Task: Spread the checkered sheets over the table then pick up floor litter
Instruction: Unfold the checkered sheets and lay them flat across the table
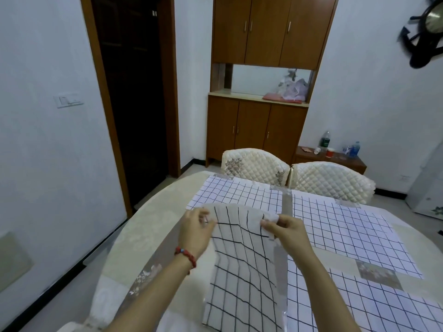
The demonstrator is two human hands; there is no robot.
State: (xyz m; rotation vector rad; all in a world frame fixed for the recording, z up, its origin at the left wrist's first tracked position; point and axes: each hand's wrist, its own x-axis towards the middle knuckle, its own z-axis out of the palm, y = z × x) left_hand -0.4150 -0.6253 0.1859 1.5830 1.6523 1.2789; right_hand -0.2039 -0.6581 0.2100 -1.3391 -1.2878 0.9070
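I hold up a white checkered sheet [242, 264] with black grid lines above the near part of the round table [148, 226]. My left hand [195, 232] pinches its top left corner, and my right hand [285, 230] pinches its top right corner. The sheet hangs curved between them, its lower edge near the table's front. Three more checkered sheets lie flat on the table: one at the far middle [237, 194], one at the far right [347, 226], one at the near right [374, 305]. No floor litter is in view.
Two quilted cream chairs [256, 165] [333, 180] stand behind the table. A wooden cabinet [259, 130] stands at the back wall, with a low side table [332, 159] holding bottles and cups to its right. A dark doorway [134, 97] opens at the left.
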